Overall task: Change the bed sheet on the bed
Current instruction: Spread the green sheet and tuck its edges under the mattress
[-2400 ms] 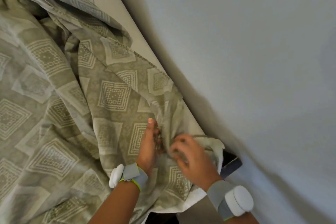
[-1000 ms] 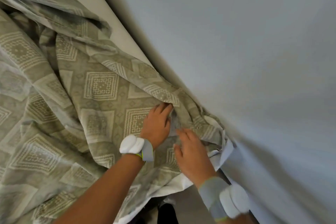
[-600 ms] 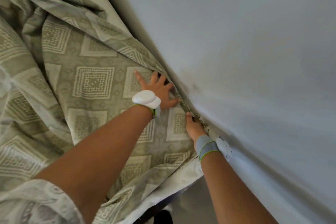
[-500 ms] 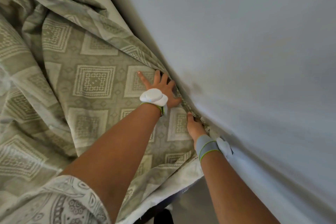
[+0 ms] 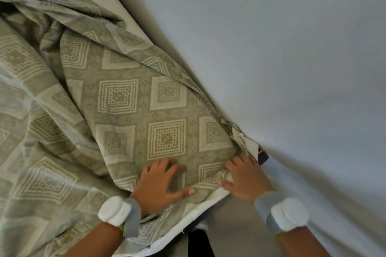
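Bed sheet [image 5: 146,110], olive diamond-print, lies rumpled over the mattress corner beside the wall [image 5: 271,48]. Left hand [image 5: 160,181] presses flat, fingers spread; right hand [image 5: 244,175] grips the hem. Uneven tension could pull the tucked corner free.

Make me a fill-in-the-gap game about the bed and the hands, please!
1. The sheet has a pattern of ____ shapes.
2. The left hand lies ____ on the sheet.
3. The right hand grips the sheet's ____ near the wall.
4. Both wrists wear a white and grey ____.

Missing words: diamond; flat; corner; band
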